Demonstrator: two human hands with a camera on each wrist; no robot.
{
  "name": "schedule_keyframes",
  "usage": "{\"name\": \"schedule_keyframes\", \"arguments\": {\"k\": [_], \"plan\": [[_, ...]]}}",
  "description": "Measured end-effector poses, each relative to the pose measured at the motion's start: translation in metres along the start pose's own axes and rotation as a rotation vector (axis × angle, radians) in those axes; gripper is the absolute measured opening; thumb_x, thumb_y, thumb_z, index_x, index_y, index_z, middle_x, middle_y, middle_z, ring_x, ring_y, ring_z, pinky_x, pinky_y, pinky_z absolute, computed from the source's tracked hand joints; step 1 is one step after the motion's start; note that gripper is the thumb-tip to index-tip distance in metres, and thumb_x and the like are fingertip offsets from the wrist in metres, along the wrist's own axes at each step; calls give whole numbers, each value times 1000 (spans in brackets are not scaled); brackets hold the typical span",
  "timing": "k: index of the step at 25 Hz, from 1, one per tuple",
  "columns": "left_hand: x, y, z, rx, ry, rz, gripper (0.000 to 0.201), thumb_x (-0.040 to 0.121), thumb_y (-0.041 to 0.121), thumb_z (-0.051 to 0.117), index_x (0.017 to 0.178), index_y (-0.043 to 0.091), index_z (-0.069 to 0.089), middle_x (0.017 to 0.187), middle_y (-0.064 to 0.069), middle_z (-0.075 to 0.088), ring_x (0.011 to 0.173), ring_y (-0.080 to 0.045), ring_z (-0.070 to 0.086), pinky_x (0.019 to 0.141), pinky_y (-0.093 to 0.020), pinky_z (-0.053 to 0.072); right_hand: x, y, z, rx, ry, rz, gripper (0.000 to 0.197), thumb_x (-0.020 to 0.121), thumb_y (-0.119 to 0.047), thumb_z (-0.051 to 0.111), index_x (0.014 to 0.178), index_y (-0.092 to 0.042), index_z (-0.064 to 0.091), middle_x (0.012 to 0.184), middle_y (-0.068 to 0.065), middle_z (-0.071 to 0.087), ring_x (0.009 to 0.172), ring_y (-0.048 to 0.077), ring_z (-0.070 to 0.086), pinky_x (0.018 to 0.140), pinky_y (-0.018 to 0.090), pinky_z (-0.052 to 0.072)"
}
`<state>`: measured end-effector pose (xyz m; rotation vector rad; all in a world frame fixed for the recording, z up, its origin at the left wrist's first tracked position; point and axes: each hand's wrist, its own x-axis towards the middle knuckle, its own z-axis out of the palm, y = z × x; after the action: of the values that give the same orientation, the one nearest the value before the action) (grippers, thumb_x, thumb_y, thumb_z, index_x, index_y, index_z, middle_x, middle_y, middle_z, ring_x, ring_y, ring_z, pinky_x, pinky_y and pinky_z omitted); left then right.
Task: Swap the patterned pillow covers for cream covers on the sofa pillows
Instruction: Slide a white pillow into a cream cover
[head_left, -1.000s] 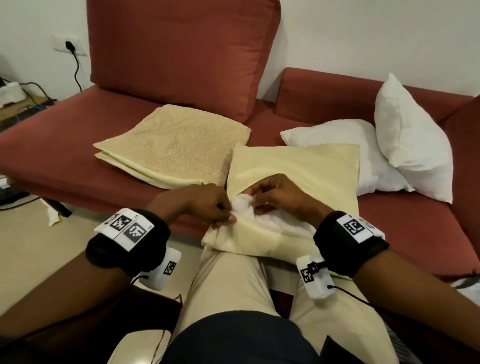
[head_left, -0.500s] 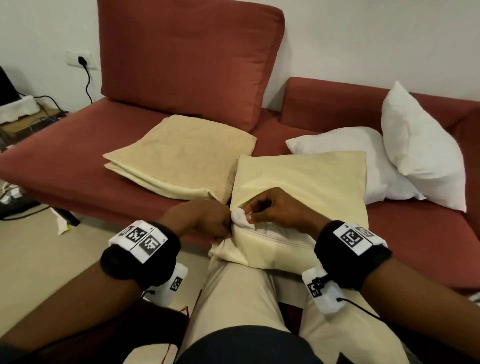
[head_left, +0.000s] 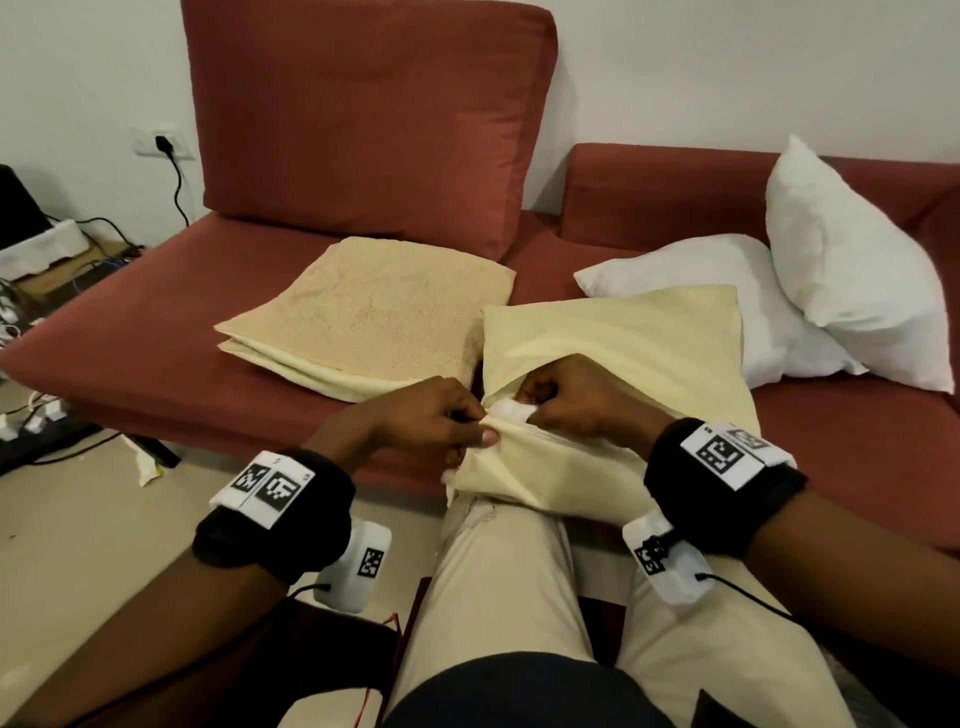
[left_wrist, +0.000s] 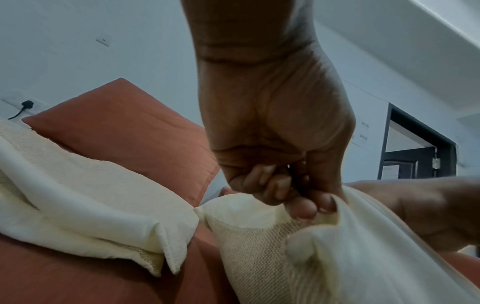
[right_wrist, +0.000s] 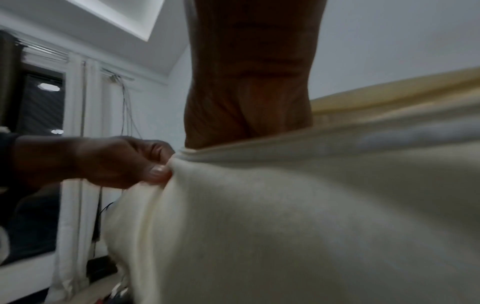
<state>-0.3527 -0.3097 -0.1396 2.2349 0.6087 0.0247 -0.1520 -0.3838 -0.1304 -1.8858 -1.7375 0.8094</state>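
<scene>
Red upholstery of the sofa (head_left: 130, 332) filled my head view, with a wall socket (head_left: 162, 144) and trailing cables at the far left. On the seat I noted a stack of folded textured covers (head_left: 374, 317) lying flat, just left of the pillow being worked on. I found my left hand (head_left: 415, 415) pinching the open edge of the cream cover (head_left: 613, 338) between thumb and curled fingers, at the corner nearest the stack. That cover, with its pillow inside, lay across my knee and the sofa's front edge. A tuft of white pillow corner (head_left: 509, 410) showed at the opening between both hands. My right hand (head_left: 582, 400) was curled at the opening, fingers tucked under the cover's flap; what they gripped I could not tell. Further right, two bare white pillows (head_left: 852, 270) leaned against the backrest.
</scene>
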Motion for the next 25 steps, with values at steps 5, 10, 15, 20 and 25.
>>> {"name": "schedule_keyframes", "arguments": {"k": [5,10,15,20,25], "plan": [[8,15,-1,-53,84,103,47,96,21,60,56,6,39,54,-3,35,47,-2,44,56,-21,36,2,-17,20,-675,-157,36,27,93,-15,48,118,-9,57,118,12,62,106,29,60,74,31,40],[7,1,-3,90,70,101,47,95,29,60,60,1,45,56,0,36,49,-3,40,53,-21,31,1,-18,9,-407,-222,-31,16,89,-10,51,98,-12,64,91,3,66,84,19,63,68,30,43],[5,-19,-14,38,61,63,62,72,69,60,71,7,62,65,1,55,61,-5,49,61,-25,40,-38,-14,11,6,-261,-102,31,93,-26,65,119,-9,60,106,5,65,93,17,62,83,30,50],[11,-44,2,4,58,-224,81,62,80,63,85,2,63,72,-4,59,66,-17,51,63,-33,41,-55,-6,21,-137,-151,-120,45,77,-36,80,114,-21,60,99,-7,56,89,13,55,79,32,48],[4,-45,9,-351,-42,-346,36,93,41,57,104,7,62,85,-6,63,68,-11,61,58,-23,48,-51,-26,18,-165,107,-172,19,75,-25,77,93,-23,71,92,-8,70,74,5,58,68,23,45]]}}
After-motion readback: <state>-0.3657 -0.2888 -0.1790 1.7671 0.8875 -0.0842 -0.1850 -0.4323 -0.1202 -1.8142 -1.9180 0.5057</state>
